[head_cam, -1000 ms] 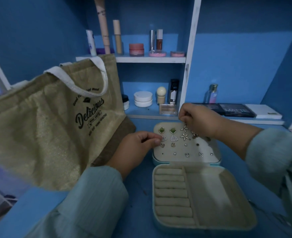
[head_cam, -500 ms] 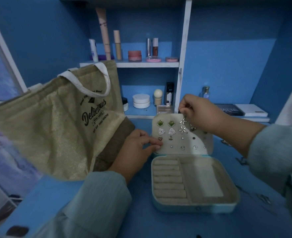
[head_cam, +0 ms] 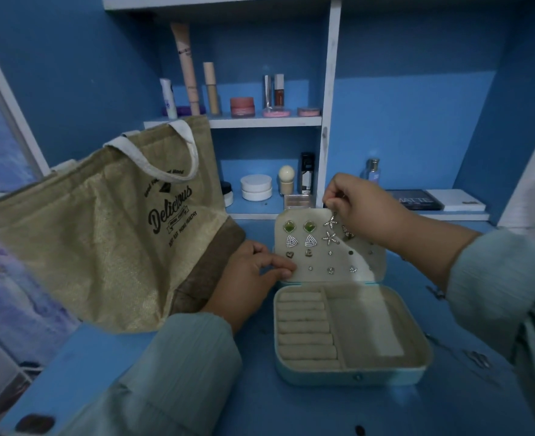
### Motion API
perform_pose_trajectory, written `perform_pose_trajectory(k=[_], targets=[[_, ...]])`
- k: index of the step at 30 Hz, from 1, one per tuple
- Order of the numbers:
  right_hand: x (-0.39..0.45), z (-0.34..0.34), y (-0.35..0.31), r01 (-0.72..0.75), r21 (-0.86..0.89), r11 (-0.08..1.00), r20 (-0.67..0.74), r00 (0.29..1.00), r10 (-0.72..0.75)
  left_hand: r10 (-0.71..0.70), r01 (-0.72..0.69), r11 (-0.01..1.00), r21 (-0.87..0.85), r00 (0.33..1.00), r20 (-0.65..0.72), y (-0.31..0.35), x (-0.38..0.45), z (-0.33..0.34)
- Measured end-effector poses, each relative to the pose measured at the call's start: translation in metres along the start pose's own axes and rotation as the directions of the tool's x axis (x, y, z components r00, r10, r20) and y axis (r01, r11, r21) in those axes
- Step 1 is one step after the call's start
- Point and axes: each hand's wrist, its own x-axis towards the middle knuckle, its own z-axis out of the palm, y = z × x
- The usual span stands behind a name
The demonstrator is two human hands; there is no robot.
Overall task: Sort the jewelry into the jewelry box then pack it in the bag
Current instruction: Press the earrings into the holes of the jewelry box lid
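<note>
Open on the blue tabletop (head_cam: 291,407): a pale-blue jewelry box (head_cam: 351,372), lid (head_cam: 376,262) propped upright, cream lining inside. Pinned across the lid panel, rows of stud earrings: two green squares, two silver triangles, a small heart, tiny round studs, and a starfish earring (head_cam: 329,238) seated in the panel.

Right hand (head_cam: 359,209) raised at the lid's top edge, fingers curled and pinching a second starfish earring (head_cam: 331,221) that dangles against the panel (just above its seated twin). Left hand (head_cam: 253,278) resting at the lid's lower left corner, fingers loosely extended, fingertips touching the cream panel, holding nothing.

Just left of the box, leaning, a tan woven bag (head_cam: 102,243) with white handles, printed "Delicious" in black script, smaller lines beneath reading roughly "BEST EAT MORE HEALTHY".

Behind, on the white shelves (head_cam: 260,121), assorted cosmetics tubes and jars, labels too small to read. Further right, a dark palette (head_cam: 414,199) marked "MATTE".
</note>
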Motion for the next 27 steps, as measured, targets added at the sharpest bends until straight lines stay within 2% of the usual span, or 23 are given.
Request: perform_pose_trajectory(k=[9,22,27], targets=[[0.0005,0.0000,0.0008,0.006,-0.007,1.000,0.005,1.000,-0.006,0.014,-0.014,0.994,0.109,1.000,0.009,-0.0067,0.0020,0.0010],[-0.0009,-0.0018,-0.0015,0.008,0.010,1.000,0.008,1.000,-0.008,0.206,-0.207,0.912,0.354,0.978,0.040,-0.0065,0.0004,-0.0056],[-0.0013,-0.0019,-0.0011,0.015,0.027,1.000,0.007,1.000,-0.015,0.187,-0.179,0.940,0.290,0.982,0.003,-0.0066,-0.0007,-0.0018]])
